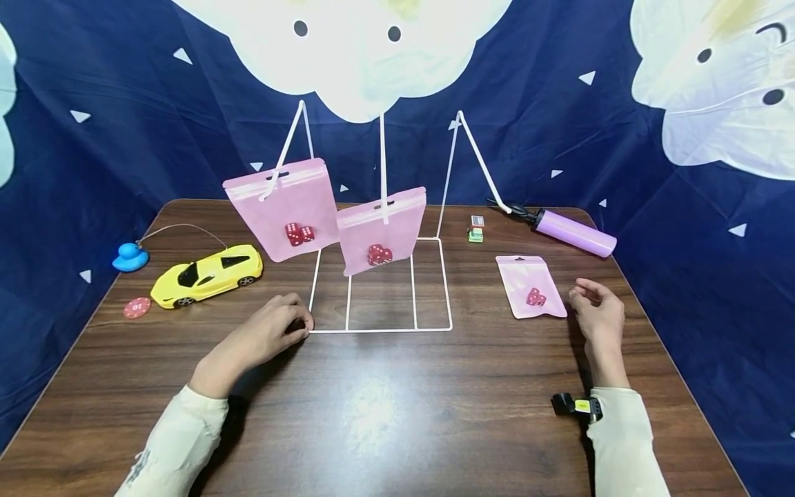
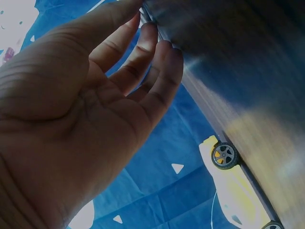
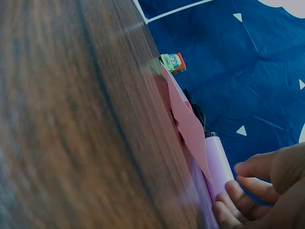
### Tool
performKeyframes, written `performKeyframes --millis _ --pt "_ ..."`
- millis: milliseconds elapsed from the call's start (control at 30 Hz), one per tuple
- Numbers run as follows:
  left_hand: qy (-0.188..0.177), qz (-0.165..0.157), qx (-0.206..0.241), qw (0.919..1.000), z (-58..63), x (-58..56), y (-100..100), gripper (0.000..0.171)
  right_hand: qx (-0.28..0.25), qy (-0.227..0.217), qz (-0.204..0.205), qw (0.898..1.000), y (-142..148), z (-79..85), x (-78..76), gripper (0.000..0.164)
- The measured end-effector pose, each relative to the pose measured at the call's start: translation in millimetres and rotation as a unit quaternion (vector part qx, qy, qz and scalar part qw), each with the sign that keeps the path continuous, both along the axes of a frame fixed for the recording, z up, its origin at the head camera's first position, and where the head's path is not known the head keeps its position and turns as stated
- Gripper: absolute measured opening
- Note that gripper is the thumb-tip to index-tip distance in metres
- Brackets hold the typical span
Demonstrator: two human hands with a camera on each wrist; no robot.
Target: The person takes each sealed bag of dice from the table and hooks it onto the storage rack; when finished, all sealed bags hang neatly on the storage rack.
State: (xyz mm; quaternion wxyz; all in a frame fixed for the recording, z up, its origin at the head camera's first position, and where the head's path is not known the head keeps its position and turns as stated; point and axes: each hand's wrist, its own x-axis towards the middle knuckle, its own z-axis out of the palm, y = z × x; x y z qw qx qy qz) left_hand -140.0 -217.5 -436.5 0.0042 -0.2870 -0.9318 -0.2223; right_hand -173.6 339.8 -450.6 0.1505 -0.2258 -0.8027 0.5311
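A white wire rack (image 1: 380, 332) stands on the table, with three arms rising from its base. My left hand (image 1: 282, 323) is at its front left corner, thumb and fingertips pinching the wire; the left wrist view (image 2: 95, 90) shows the fingers bent. Two pink zip bags with red dice hang on the rack: one bag (image 1: 273, 203) on the left arm, another bag (image 1: 404, 221) on the middle arm. A third pink bag (image 1: 522, 276) with red dice lies flat at right. Just beside its right edge, my right hand (image 1: 599, 314) has loosely bent fingers and holds nothing.
At left are a yellow toy car (image 1: 214, 275), a blue rubber duck (image 1: 130, 257) and a red chip (image 1: 136, 308). A small green toy (image 1: 475, 235) and a purple hand pump (image 1: 576, 233) lie at back right. A blue curtain (image 1: 534, 76) hangs behind the table.
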Motion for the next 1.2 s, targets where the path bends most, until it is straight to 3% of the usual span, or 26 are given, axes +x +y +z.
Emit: performKeyframes --millis 133,433,800,1033,1200 --pt "0.003 0.000 -0.002 1.0000 0.6 -0.3 0.2 0.016 0.059 -0.033 0.020 0.998 0.9 -1.1 1.5 0.037" --pt "0.008 -0.003 -0.002 1.0000 0.7 -0.3 0.1 0.017 0.073 -0.046 0.050 0.995 0.7 -5.8 1.2 0.038" --pt "0.004 0.003 -0.004 1.0000 -1.6 -0.4 0.6 0.018 0.085 -0.046 0.057 0.994 -3.3 -7.1 -2.6 0.036" --pt "0.007 0.000 0.000 1.0000 -0.6 -1.1 0.6 0.017 0.127 -0.051 0.056 0.989 -7.0 -8.1 -1.6 0.033" --pt "0.006 -0.001 0.001 1.0000 -0.4 -0.7 0.1 0.017 0.122 -0.039 0.053 0.990 -8.5 -8.3 -2.2 0.031"
